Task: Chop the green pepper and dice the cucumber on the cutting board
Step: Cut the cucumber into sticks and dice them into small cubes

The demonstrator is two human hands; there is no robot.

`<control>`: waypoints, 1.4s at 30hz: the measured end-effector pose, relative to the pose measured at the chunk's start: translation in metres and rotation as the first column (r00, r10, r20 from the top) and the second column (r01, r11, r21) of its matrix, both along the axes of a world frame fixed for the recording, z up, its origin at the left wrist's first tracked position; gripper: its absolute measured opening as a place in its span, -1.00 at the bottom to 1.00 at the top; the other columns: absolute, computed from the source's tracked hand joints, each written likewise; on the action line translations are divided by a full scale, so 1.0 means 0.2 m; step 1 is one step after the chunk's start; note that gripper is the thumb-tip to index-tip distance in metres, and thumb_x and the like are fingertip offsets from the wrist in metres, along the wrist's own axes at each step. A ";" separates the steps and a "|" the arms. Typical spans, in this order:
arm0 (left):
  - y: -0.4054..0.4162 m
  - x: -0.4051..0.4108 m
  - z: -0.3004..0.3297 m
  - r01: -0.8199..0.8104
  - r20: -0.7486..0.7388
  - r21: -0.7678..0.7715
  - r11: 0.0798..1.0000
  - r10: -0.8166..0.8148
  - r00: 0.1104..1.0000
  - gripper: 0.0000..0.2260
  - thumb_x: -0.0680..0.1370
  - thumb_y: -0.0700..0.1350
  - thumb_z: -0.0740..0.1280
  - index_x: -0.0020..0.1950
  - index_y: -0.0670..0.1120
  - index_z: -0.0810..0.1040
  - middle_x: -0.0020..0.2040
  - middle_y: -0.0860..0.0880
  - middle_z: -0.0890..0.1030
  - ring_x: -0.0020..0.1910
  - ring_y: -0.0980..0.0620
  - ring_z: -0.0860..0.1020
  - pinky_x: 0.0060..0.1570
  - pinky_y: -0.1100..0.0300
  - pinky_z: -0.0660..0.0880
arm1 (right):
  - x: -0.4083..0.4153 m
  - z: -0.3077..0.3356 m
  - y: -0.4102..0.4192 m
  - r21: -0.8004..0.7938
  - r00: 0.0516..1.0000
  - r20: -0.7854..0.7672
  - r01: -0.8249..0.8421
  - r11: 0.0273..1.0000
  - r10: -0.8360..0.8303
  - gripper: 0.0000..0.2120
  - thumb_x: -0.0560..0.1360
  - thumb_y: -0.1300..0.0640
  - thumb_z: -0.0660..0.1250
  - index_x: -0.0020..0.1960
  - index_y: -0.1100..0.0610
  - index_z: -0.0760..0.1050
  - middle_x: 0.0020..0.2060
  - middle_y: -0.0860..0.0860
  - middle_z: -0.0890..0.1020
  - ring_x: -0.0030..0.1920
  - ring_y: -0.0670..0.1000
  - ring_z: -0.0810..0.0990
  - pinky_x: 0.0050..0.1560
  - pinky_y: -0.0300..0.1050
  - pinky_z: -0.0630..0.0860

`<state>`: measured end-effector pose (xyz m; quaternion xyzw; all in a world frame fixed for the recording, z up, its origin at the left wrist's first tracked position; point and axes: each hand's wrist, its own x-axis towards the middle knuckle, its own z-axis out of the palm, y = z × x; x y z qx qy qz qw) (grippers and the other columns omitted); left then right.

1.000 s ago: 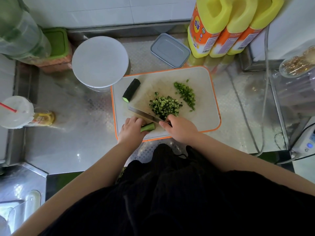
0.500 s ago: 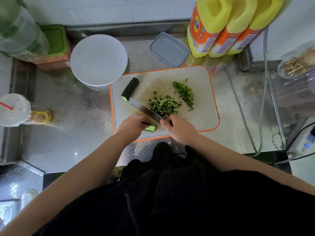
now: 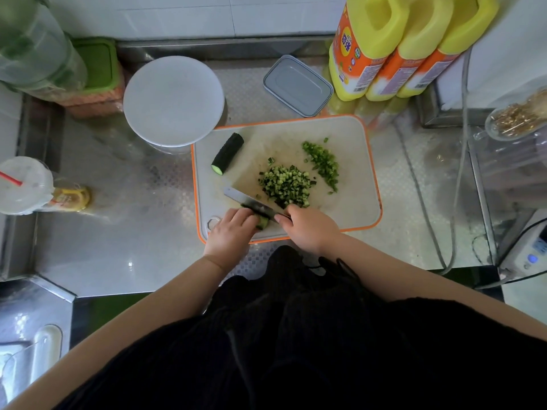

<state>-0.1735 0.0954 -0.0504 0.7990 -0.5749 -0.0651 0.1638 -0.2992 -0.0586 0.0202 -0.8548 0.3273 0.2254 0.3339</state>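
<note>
- Cutting board (image 3: pixel 349 137), white with orange rim, flat on steel surface (image 3: pixel 118 247).
- Left hand (image 3: pixel 231 232) at board's near edge, fingers curled over short cucumber piece (image 3: pixel 262 221); left grip closed round it, pinning it to board.
- Right hand (image 3: pixel 310 229) wrapped round handle of knife (image 3: pixel 251 201); right grip fully closed, handle hidden inside it.
- Blade angled up-left from right hand, lying across the held piece, just beside left fingertips.
- Diced cucumber pile (image 3: pixel 285 186) mid-board, just beyond blade.
- Chopped green pepper (image 3: pixel 324 164) in a loose strip right of the dice, apart from it.
- Uncut cucumber chunk (image 3: pixel 227 157) at board's far-left corner, tilted, cut face toward near side.
- Round white lid (image 3: pixel 173 100) left of board, touching its corner.
- Grey rectangular container (image 3: pixel 297 85) behind board.
- 3 yellow bottles (image 3: pixel 393 45) back right.
- Cup with red straw (image 3: pixel 23 184) far left.
</note>
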 end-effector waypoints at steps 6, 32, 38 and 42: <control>0.01 0.02 -0.03 0.046 0.023 -0.026 0.999 -0.045 0.999 -0.84 0.39 -0.24 0.51 -0.07 -0.13 0.60 -0.04 -0.06 0.58 -0.08 -0.10 0.51 -0.33 0.04 0.55 | -0.01 0.00 0.02 -0.029 1.000 -0.027 0.004 1.000 -0.004 -0.76 0.61 -0.03 0.15 0.06 0.15 0.39 -0.19 0.05 0.55 -0.15 0.13 0.55 -0.18 0.02 0.48; 0.00 -0.01 -0.01 -0.046 -0.065 -0.065 0.997 0.042 0.997 -0.88 0.41 -0.26 0.50 -0.12 -0.18 0.59 -0.07 -0.11 0.59 -0.12 -0.13 0.54 -0.36 0.05 0.56 | 0.02 0.00 0.06 -0.004 0.996 -0.087 0.021 1.000 -0.021 -0.72 0.62 0.02 0.14 0.07 0.24 0.46 -0.06 0.15 0.57 -0.02 0.17 0.56 -0.13 -0.04 0.42; 0.02 0.00 -0.03 -0.005 -0.048 -0.058 0.998 0.002 0.999 -0.86 0.38 -0.32 0.50 -0.13 -0.18 0.60 -0.12 -0.12 0.56 -0.12 -0.13 0.50 -0.40 0.02 0.55 | -0.02 0.03 0.06 -0.034 0.997 -0.078 -0.026 0.999 0.024 -0.75 0.62 0.04 0.12 0.02 0.22 0.45 -0.13 0.12 0.53 -0.09 0.15 0.56 -0.18 -0.06 0.40; 0.02 0.01 -0.04 0.001 -0.030 -0.071 0.997 -0.003 1.000 -0.90 0.50 -0.17 0.33 -0.13 -0.16 0.62 -0.14 -0.09 0.58 -0.11 -0.12 0.52 -0.38 0.03 0.56 | 0.00 0.06 0.09 -0.059 0.992 -0.101 -0.082 0.995 0.076 -0.78 0.59 0.07 0.18 0.05 0.23 0.44 -0.09 0.13 0.57 -0.08 0.17 0.55 -0.19 -0.06 0.39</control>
